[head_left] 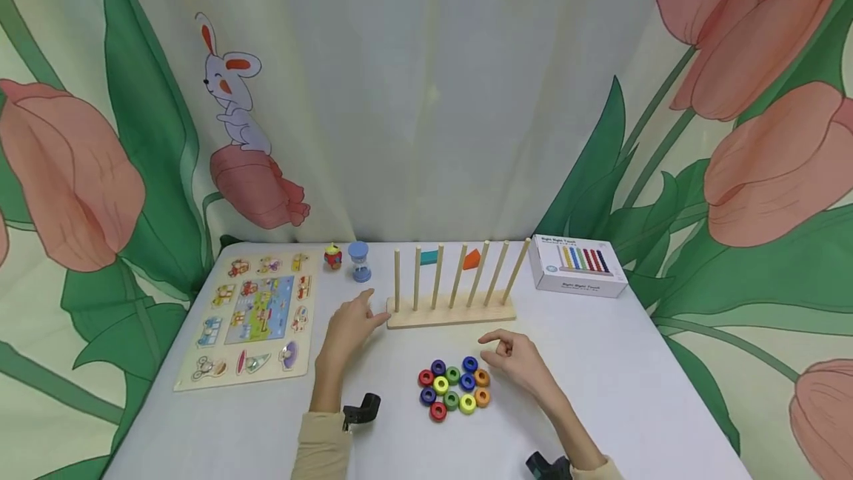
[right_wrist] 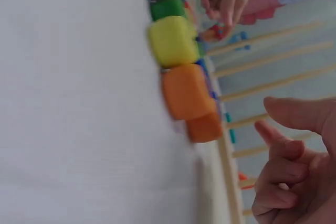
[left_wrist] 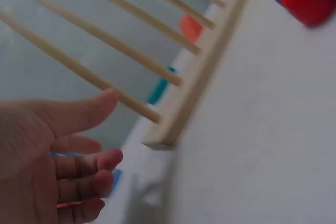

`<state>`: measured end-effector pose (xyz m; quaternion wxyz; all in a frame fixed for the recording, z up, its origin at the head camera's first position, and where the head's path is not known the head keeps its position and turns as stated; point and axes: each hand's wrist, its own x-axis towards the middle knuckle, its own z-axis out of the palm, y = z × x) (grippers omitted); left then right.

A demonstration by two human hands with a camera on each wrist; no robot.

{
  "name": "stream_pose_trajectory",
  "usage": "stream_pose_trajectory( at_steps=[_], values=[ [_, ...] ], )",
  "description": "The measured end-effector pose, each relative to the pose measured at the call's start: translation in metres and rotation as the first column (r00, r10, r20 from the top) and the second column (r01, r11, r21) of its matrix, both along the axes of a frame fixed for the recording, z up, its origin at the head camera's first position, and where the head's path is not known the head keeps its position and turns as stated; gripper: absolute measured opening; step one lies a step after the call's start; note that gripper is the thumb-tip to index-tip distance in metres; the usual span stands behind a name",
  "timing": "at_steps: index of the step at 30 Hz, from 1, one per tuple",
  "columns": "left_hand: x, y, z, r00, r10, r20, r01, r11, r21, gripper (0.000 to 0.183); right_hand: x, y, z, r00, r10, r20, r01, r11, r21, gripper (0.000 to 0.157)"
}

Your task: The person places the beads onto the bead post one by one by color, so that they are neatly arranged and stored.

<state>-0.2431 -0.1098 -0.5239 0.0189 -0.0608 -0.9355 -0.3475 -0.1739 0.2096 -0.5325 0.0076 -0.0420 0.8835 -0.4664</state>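
Observation:
A wooden peg stand (head_left: 453, 317) with several upright pegs stands mid-table. Beside its left end is my left hand (head_left: 348, 328), fingers loosely bent and thumb apart. In the left wrist view the thumb (left_wrist: 86, 113) overlaps the end peg; whether it touches cannot be made out. My right hand (head_left: 523, 363) hovers in front of the stand's right end, fingers loosely curled, holding nothing. Between the forearms lies a cluster of ring-shaped beads in red, yellow, green, blue, purple and orange. An orange bead (right_wrist: 186, 93) and a yellow bead (right_wrist: 172, 41) show large in the right wrist view.
At left lies a wooden picture puzzle board (head_left: 200, 339). Behind my left hand stand a blue sand timer (head_left: 360, 264) and a small red figure (head_left: 332, 258). Teal (head_left: 429, 258) and orange (head_left: 472, 260) pieces lie behind the pegs. A white box (head_left: 578, 267) sits back right.

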Motion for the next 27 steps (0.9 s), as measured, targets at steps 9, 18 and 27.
stream_pose_trajectory(
  at_steps=[9,18,27],
  values=[
    [-0.036,0.013,-0.03,0.998,-0.059,0.021,0.059,0.998,0.019,0.075,-0.012,-0.01,-0.013,0.999,0.034,0.016,-0.036,0.995,0.093,0.025],
    [-0.031,0.014,-0.038,0.999,-0.04,0.027,0.041,0.998,-0.037,0.072,-0.007,-0.019,-0.021,1.0,-0.01,0.02,0.006,0.984,0.18,0.022],
    [-0.024,0.014,-0.045,0.999,-0.024,0.041,0.025,1.0,-0.018,0.071,-0.001,-0.025,-0.015,0.995,-0.054,-0.083,0.072,0.968,0.242,0.026]
  ],
)
